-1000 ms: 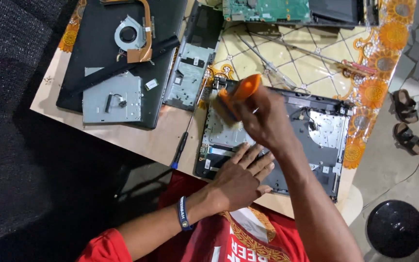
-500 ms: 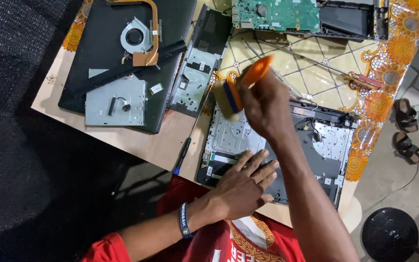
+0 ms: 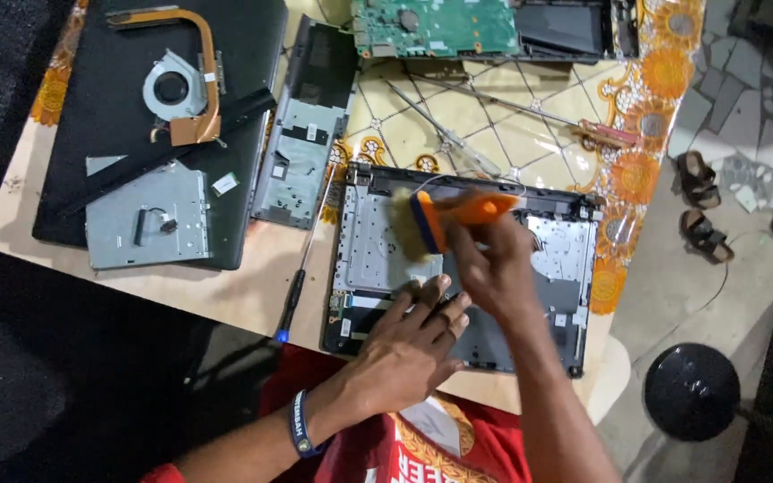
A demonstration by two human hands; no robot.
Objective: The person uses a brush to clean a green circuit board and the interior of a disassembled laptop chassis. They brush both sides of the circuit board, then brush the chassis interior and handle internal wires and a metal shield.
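At the near edge of the counter, the left hand lies flat, fingers spread, on the near-left part of the open laptop shell. Right hand has its fingers wrapped round an orange-handled brush, bristles blurred over the shell's middle. A screwdriver lies just left of the shell; bare counter beyond it. Far right, long tools lie on open counter.

Brush motion-blurred; green circuit board cut by top edge.
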